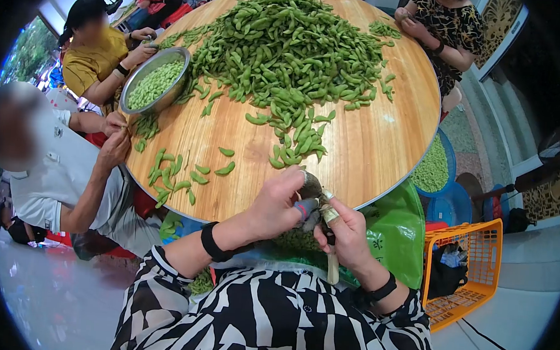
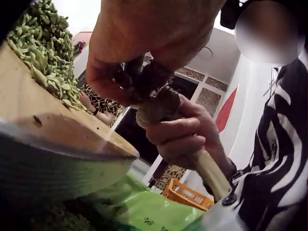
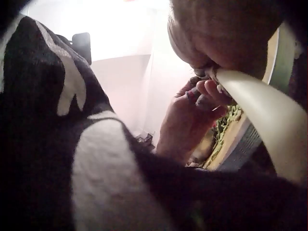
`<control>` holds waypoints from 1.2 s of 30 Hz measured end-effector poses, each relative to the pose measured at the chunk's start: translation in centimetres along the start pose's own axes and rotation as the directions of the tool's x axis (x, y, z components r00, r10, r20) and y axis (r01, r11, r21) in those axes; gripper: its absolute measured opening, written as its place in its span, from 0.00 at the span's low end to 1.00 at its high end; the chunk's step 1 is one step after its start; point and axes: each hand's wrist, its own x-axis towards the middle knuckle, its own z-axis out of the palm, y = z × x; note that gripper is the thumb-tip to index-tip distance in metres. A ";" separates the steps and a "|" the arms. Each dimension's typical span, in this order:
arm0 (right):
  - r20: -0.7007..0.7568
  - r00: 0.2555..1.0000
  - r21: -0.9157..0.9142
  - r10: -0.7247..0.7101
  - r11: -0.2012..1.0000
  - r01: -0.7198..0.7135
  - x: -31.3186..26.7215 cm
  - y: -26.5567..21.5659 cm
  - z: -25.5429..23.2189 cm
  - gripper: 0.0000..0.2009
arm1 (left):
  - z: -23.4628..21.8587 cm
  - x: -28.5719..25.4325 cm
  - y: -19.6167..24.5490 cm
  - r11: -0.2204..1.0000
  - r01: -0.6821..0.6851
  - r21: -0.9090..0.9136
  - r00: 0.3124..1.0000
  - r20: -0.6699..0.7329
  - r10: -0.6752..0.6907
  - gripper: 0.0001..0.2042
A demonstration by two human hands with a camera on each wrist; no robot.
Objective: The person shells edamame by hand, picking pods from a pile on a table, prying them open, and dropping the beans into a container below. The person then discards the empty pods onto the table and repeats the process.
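Beside the table (image 1: 253,196), long pale piece (image 1: 332,268) in right hand (image 1: 348,238).

Two hands at the lower centre of the head view: one left hand (image 1: 277,200) and one right hand (image 1: 348,234). One pale stick (image 1: 332,268) there, plus two black wristbands (image 1: 217,242). One round table (image 1: 371,155) across the middle. One big heap of green pods (image 1: 281,47) at upper centre, too many to count singly; a dozen or more loose pods (image 1: 225,168) toward lower left. One metal bowl (image 1: 173,54) at upper left. At least two blue basins (image 1: 444,209) and one orange crate (image 1: 464,226) at right. At least four other people (image 1: 91,61), three at upper or middle left, one at upper right.
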 end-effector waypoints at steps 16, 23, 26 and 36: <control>-0.048 0.999 -0.063 0.026 0.998 -0.029 -0.3 -0.4 -0.9 0.18 | -5.5 2.2 -3.7 0.828 -0.074 0.556 0.989 0.144 -0.008 0.09; -0.019 0.999 -0.025 0.028 0.999 -0.029 -0.2 -0.3 -0.7 0.18 | -4.7 2.2 -4.4 0.752 -0.190 0.632 0.979 0.178 0.097 0.10; 0.004 0.999 -0.029 0.043 0.999 -0.043 0.3 -0.2 -0.2 0.19 | -4.4 1.4 -3.9 0.762 -0.110 0.639 0.987 0.164 0.006 0.10; 0.055 0.998 0.040 0.016 0.999 -0.018 0.5 -1.4 0.8 0.22 | -2.1 0.7 0.0 0.717 0.443 -0.538 0.892 0.187 -0.410 0.09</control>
